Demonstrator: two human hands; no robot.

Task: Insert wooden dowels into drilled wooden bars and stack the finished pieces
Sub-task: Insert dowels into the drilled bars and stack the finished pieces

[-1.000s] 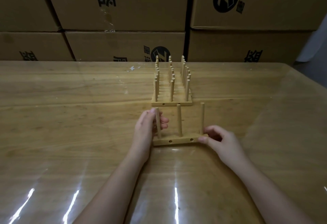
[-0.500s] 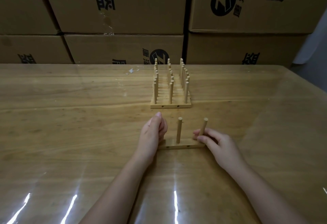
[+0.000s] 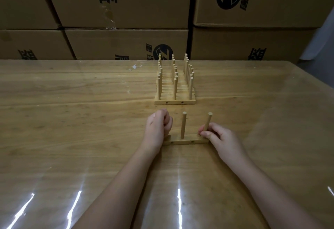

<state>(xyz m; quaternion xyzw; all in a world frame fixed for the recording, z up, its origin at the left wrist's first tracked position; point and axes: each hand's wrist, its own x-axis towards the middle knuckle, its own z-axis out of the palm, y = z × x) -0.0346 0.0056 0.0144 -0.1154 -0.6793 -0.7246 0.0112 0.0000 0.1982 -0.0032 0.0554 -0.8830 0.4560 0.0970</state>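
Observation:
A drilled wooden bar (image 3: 186, 141) lies on the table in front of me with upright dowels in it. The middle dowel (image 3: 183, 126) stands free. My left hand (image 3: 157, 127) is curled in a fist round the left dowel, which it hides. My right hand (image 3: 218, 136) pinches the right dowel (image 3: 207, 123) low down, at the bar's right end. Farther back stands the row of finished bars (image 3: 175, 100), each with three upright dowels, packed one behind another.
The wooden table (image 3: 72, 120) is covered with a glossy clear sheet. Stacked cardboard boxes (image 3: 126, 42) form a wall along its far edge. The table's right edge runs off at an angle near a pale object (image 3: 318, 38).
The bar has come down from slightly lifted to lying on the table, a little nearer to me. My left hand has closed into a fist over the left dowel; my right hand moved up onto the right dowel.

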